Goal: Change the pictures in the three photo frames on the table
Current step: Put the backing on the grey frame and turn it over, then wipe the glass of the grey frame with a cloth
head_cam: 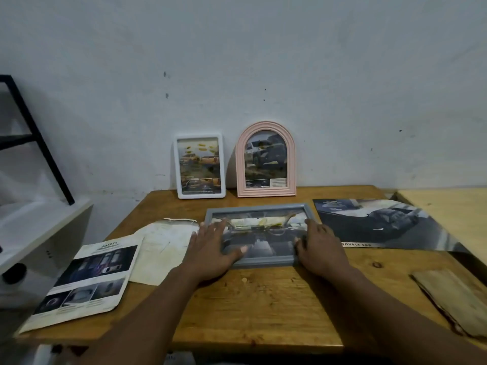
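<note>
A grey frame lies flat face up in the middle of the wooden table, showing a car-interior picture. My left hand rests on its left side with fingers spread over the glass. My right hand grips its right edge. A white rectangular frame and a pink arched frame stand upright against the wall at the table's back, each holding a car picture.
A car brochure page headed SAFETY and a stained blank sheet lie left of the grey frame. A large dark car print lies to the right. A worn board sits near the right edge. A white shelf unit stands left.
</note>
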`<state>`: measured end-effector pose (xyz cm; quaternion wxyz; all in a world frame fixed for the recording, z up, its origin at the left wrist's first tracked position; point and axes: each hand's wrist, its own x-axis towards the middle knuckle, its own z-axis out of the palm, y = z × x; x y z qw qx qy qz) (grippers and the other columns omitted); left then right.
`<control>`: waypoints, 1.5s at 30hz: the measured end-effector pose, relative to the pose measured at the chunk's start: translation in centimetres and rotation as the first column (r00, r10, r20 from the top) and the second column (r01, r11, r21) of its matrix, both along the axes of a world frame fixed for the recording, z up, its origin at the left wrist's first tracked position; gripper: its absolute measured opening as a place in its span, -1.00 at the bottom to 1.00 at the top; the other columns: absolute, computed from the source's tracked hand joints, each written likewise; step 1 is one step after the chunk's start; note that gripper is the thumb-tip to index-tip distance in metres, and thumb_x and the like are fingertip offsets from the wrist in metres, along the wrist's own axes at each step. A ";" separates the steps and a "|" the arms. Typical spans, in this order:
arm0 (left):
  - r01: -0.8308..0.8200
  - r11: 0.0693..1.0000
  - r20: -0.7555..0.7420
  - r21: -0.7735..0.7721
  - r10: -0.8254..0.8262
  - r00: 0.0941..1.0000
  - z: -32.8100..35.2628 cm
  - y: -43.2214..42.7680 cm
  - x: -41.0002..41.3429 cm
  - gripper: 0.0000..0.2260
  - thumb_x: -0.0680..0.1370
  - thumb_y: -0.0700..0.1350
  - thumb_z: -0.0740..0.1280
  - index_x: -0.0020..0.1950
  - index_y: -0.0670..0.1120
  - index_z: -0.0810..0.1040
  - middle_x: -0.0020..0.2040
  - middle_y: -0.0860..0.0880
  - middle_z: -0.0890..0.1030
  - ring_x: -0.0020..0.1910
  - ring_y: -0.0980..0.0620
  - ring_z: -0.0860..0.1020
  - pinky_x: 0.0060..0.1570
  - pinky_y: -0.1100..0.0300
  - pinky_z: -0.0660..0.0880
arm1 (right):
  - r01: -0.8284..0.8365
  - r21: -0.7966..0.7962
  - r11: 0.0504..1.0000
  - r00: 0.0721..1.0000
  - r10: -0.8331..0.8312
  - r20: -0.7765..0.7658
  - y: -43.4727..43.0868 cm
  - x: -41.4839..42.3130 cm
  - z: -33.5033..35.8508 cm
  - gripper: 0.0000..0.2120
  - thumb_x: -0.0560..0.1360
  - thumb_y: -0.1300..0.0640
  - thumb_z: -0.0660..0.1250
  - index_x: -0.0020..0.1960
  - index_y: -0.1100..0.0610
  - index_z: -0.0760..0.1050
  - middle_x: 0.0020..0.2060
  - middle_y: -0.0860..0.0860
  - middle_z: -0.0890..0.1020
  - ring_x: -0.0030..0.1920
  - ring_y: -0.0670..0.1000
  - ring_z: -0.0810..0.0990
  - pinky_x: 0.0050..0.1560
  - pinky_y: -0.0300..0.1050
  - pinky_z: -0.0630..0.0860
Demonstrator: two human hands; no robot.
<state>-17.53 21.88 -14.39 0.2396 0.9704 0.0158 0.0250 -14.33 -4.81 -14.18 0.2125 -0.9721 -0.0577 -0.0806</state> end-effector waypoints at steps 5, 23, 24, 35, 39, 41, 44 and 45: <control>0.057 0.993 0.024 0.105 -0.060 0.998 0.0 -0.3 1.0 -0.04 0.39 0.60 0.12 0.66 0.20 -0.08 0.68 -0.02 -0.06 0.64 -0.09 -0.19 0.57 -0.11 -0.16 | -0.018 0.064 0.998 1.000 0.019 -0.016 -1.7 -0.2 1.1 -0.50 0.59 -0.09 0.24 0.47 0.02 0.25 0.36 0.08 0.48 0.38 0.11 0.40 0.36 0.19 0.37; 0.539 0.819 -0.028 0.194 -0.545 0.838 -0.4 -21.6 -0.7 -0.24 0.59 0.38 0.12 0.67 0.14 -0.12 0.68 -0.06 -0.08 0.65 -0.03 -0.12 0.59 0.00 -0.12 | 0.202 -0.107 0.974 0.975 -0.210 -0.075 -18.8 -11.4 1.4 -0.48 0.54 -0.12 0.31 0.45 -0.09 0.29 0.27 0.01 0.54 0.24 0.05 0.51 0.20 0.08 0.51; 0.546 0.821 -0.031 0.166 -0.549 0.835 -0.2 -21.6 -0.9 -0.23 0.58 0.39 0.13 0.67 0.15 -0.12 0.68 -0.05 -0.07 0.65 -0.03 -0.11 0.59 -0.01 -0.10 | 0.201 -0.100 0.974 0.978 -0.206 -0.034 -18.5 -11.4 1.1 -0.51 0.56 -0.07 0.30 0.46 -0.08 0.29 0.26 0.03 0.56 0.23 0.06 0.51 0.19 0.05 0.52; 0.357 0.908 0.069 -0.218 -0.350 0.934 3.5 -17.4 0.5 -0.36 0.60 0.35 0.16 0.63 0.25 0.05 0.66 0.01 0.12 0.62 -0.09 0.09 0.52 -0.18 0.16 | 0.308 0.560 0.769 0.950 -0.278 -0.142 -14.8 -5.8 4.3 -0.91 0.55 0.26 0.33 -0.03 0.11 0.56 -0.13 0.09 0.62 -0.13 0.05 0.61 -0.17 -0.01 0.57; 0.223 0.960 0.113 -0.170 -0.206 0.972 4.0 -9.4 3.4 -0.40 0.64 0.30 0.13 0.64 0.19 0.09 0.65 0.00 0.16 0.62 -0.07 0.12 0.53 -0.13 0.16 | 0.384 0.696 0.607 0.899 -0.075 -0.430 -9.0 -1.4 7.5 -0.98 0.51 0.32 0.32 -0.08 0.24 0.51 -0.22 0.22 0.55 -0.19 0.16 0.54 -0.21 0.04 0.48; 0.121 0.973 0.108 -0.196 -0.101 0.989 3.4 -5.1 4.3 -0.45 0.67 0.22 0.13 0.64 0.19 0.11 0.64 -0.02 0.18 0.61 -0.08 0.14 0.53 -0.14 0.18 | 0.360 0.672 0.647 0.878 0.008 -0.479 -5.7 1.0 8.3 -0.89 0.47 0.27 0.36 -0.01 0.25 0.52 -0.17 0.23 0.58 -0.18 0.16 0.59 -0.16 0.06 0.58; -0.023 0.968 0.077 -0.251 0.043 0.996 2.2 -0.7 4.6 -0.50 0.70 0.12 0.14 0.64 0.18 0.13 0.64 -0.03 0.20 0.62 -0.09 0.13 0.53 -0.16 0.19 | 0.222 0.606 0.764 0.896 0.085 -0.436 -0.6 4.7 9.0 -0.81 0.40 0.27 0.39 0.01 0.19 0.54 -0.10 0.21 0.58 -0.16 0.10 0.57 -0.24 -0.06 0.53; -0.056 0.966 0.074 -0.254 0.077 0.994 1.7 0.3 4.7 -0.51 0.71 0.09 0.14 0.64 0.17 0.13 0.64 -0.02 0.19 0.63 -0.07 0.11 0.54 -0.14 0.18 | 0.154 0.586 0.796 0.908 0.120 -0.401 1.2 5.8 9.1 -0.78 0.42 0.30 0.38 0.05 0.15 0.53 -0.08 0.19 0.58 -0.14 0.09 0.57 -0.25 -0.08 0.52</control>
